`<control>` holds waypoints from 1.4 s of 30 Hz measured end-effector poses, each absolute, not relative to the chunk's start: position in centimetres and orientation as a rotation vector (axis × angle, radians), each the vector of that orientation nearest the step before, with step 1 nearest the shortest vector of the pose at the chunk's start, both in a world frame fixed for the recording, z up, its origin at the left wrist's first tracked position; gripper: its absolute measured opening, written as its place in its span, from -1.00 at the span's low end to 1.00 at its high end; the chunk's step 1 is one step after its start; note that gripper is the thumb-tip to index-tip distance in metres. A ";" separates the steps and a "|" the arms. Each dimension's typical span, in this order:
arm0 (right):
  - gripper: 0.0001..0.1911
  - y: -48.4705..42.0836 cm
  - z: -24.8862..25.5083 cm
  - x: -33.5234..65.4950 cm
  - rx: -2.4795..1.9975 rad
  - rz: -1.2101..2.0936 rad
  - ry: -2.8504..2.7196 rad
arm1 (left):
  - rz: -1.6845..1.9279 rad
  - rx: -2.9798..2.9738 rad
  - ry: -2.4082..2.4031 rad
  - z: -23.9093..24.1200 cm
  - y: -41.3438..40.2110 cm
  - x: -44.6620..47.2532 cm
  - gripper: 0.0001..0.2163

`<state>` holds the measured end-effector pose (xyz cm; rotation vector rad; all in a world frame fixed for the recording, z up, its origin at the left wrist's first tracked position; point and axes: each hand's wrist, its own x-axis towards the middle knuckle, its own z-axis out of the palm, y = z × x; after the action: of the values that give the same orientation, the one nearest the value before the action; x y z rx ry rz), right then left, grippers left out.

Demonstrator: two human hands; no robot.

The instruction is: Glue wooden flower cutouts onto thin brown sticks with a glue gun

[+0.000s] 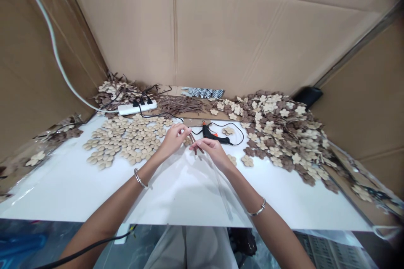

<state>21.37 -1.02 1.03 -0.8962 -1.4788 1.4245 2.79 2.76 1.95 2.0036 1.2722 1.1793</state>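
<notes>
In the middle of the table, my left hand (175,138) is closed in a pinch at the upper end of thin brown strips (193,139). The fingers of my right hand (212,149) are closed on the same strips lower down, whose ends poke out below. Something beige shows between my hands, partly hidden, perhaps a flower piece. Just beyond my right hand lies a black glue gun (216,136) with an orange trigger. A beige flower (227,130) sits beside it, and another flower (247,160) rests to the right of my right hand.
Many beige flowers (134,138) spread over the white table (183,193) at left. A mixed brown-and-beige flower pile (280,130) covers the right side. Behind are a white power strip (137,107), bundled brown cords (181,105) and cardboard walls (214,33). The glue gun's cord loops nearby.
</notes>
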 end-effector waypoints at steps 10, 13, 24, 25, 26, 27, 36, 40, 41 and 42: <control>-0.71 -0.7 0.5 21.4 -0.884 1.433 -1.512 | 1.255 1.932 1.302 1.9 3.8 1.7 -0.75; -0.70 -0.7 0.5 21.5 -0.887 1.440 -1.508 | 1.274 1.929 1.308 1.8 3.9 1.6 -0.75; -0.75 -0.7 0.8 21.3 -0.921 1.393 -1.491 | 1.249 1.972 1.320 1.7 3.9 1.5 -0.74; -0.75 -0.7 0.8 21.3 -0.931 1.372 -1.490 | 1.239 1.980 1.317 1.8 3.7 1.7 -0.73; -0.76 -0.8 0.9 21.3 -0.944 1.356 -1.490 | 1.229 1.991 1.312 1.9 3.5 1.8 -0.73; -0.76 -0.8 1.0 21.3 -0.961 1.343 -1.487 | 1.219 2.004 1.305 1.9 3.4 1.9 -0.72; -0.69 -0.9 1.0 21.3 -1.007 1.308 -1.467 | 1.132 2.109 1.269 1.9 2.2 3.2 -0.70; -0.69 -1.0 1.1 21.2 -0.989 1.344 -1.467 | 1.107 2.133 1.246 1.8 1.9 3.6 -0.69; -0.69 -1.1 1.2 21.2 -0.996 1.356 -1.461 | 1.107 2.132 1.239 1.8 1.8 3.6 -0.69; -0.68 -1.1 1.2 21.1 -1.005 1.372 -1.450 | 1.109 2.129 1.236 1.8 1.8 3.7 -0.70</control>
<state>21.11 -1.13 1.25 -1.0055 -1.4501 1.3722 3.65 1.78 1.83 2.1294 1.2359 1.1091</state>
